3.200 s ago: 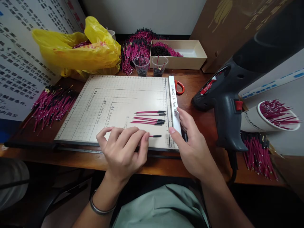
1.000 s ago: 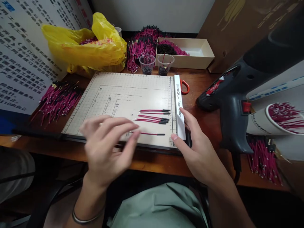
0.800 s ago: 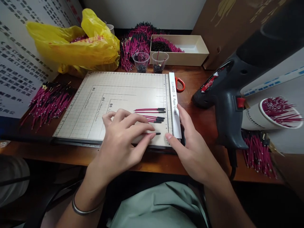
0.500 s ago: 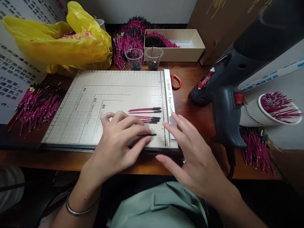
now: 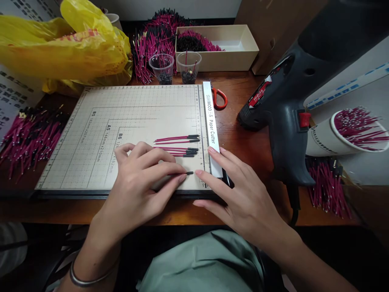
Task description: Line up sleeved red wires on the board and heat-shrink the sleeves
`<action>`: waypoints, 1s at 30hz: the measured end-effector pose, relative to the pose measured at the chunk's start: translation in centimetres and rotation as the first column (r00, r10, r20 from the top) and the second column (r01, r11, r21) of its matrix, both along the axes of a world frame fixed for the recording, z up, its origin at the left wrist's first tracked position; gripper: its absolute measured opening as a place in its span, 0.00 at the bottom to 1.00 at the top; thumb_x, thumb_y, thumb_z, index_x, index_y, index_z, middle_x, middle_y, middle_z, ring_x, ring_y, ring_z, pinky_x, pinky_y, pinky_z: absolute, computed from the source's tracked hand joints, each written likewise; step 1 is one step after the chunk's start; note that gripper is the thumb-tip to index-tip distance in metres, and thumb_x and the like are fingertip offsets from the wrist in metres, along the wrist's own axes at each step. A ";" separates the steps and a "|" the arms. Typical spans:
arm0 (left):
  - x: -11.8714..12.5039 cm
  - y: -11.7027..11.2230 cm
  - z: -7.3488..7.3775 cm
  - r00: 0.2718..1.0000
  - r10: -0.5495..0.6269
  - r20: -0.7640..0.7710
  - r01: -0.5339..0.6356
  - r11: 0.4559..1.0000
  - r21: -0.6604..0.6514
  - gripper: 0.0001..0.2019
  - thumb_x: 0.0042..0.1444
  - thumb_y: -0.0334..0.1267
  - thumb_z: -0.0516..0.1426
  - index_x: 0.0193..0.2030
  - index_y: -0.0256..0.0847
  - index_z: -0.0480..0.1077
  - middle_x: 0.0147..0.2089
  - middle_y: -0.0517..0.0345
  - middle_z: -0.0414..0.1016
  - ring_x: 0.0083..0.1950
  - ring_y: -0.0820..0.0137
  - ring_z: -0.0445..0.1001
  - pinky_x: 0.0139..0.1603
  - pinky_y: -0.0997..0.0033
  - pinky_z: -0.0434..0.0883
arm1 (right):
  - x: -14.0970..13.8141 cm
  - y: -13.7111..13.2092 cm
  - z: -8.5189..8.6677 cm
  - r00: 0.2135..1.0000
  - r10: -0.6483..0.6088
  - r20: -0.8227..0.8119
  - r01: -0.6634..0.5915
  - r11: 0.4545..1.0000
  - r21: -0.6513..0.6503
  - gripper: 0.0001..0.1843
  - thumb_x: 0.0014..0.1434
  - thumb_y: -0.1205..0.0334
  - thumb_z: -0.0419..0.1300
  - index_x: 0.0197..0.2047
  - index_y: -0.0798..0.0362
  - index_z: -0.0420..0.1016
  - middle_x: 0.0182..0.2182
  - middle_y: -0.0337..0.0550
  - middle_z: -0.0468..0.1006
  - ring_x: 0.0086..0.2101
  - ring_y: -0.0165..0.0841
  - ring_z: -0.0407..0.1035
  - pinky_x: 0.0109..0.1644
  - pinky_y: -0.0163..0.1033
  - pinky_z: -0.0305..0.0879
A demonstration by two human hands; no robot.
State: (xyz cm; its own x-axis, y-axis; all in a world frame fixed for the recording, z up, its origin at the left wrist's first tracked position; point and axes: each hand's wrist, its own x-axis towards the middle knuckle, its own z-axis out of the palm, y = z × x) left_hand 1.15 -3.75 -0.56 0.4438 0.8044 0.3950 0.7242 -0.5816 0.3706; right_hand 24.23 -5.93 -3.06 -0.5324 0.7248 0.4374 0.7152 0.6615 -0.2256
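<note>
board (image 5: 139,97) far-left: passable | heat gun (image 5: 284,105): blocks right | cups (image 5: 164,75): block rear

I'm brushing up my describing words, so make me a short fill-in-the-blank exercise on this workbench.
1. The left hand pinches a wire whose visible end is coloured ____.
2. The white strip bears the printed words "Paper ____".
3. The clear cups beyond the board number ____.
4. The plastic bag is coloured ____.

Missing words: black; Cutter; two; yellow.
</note>
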 end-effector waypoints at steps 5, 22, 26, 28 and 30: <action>0.0 0.1 -0.1 1.000 0.000 0.007 0.001 1.000 -0.004 0.04 0.65 0.35 0.60 0.39 0.48 0.77 0.37 0.62 0.80 0.39 0.63 0.73 0.47 0.53 0.57 | 0.1 -0.2 -0.3 1.000 -0.006 -0.011 0.006 1.000 0.001 0.23 0.64 0.47 0.62 0.58 0.48 0.77 0.65 0.55 0.70 0.64 0.47 0.65 0.62 0.54 0.73; -0.2 0.1 0.1 0.999 -0.044 0.023 0.044 0.999 -0.021 0.08 0.67 0.31 0.56 0.41 0.47 0.76 0.40 0.62 0.81 0.39 0.67 0.77 0.47 0.55 0.60 | -0.2 -0.3 -0.7 0.998 -0.017 -0.062 0.021 0.998 0.052 0.21 0.63 0.50 0.64 0.56 0.49 0.80 0.61 0.56 0.73 0.62 0.47 0.68 0.60 0.53 0.75; -0.2 0.1 0.0 0.998 -0.056 0.018 0.056 0.998 -0.033 0.08 0.68 0.31 0.56 0.43 0.47 0.76 0.40 0.62 0.81 0.40 0.67 0.77 0.47 0.56 0.60 | -0.3 -0.3 -0.7 0.998 -0.010 -0.068 0.014 0.999 0.050 0.21 0.62 0.51 0.65 0.55 0.51 0.80 0.60 0.58 0.73 0.62 0.48 0.68 0.60 0.53 0.74; -0.3 0.1 0.0 0.998 -0.058 0.023 0.059 0.998 -0.034 0.08 0.68 0.31 0.56 0.43 0.46 0.76 0.41 0.62 0.80 0.40 0.68 0.77 0.47 0.57 0.60 | -0.2 -0.3 -0.8 0.997 -0.012 -0.073 0.015 0.999 0.044 0.21 0.62 0.51 0.65 0.56 0.51 0.80 0.60 0.57 0.73 0.62 0.48 0.67 0.61 0.52 0.74; -0.4 0.1 0.1 0.998 -0.060 0.025 0.061 0.997 -0.038 0.08 0.68 0.31 0.56 0.43 0.46 0.76 0.41 0.62 0.80 0.41 0.68 0.77 0.48 0.57 0.60 | -0.2 -0.3 -1.0 0.996 -0.008 -0.084 0.012 0.999 0.047 0.22 0.63 0.51 0.65 0.57 0.51 0.79 0.61 0.56 0.72 0.63 0.47 0.66 0.63 0.52 0.73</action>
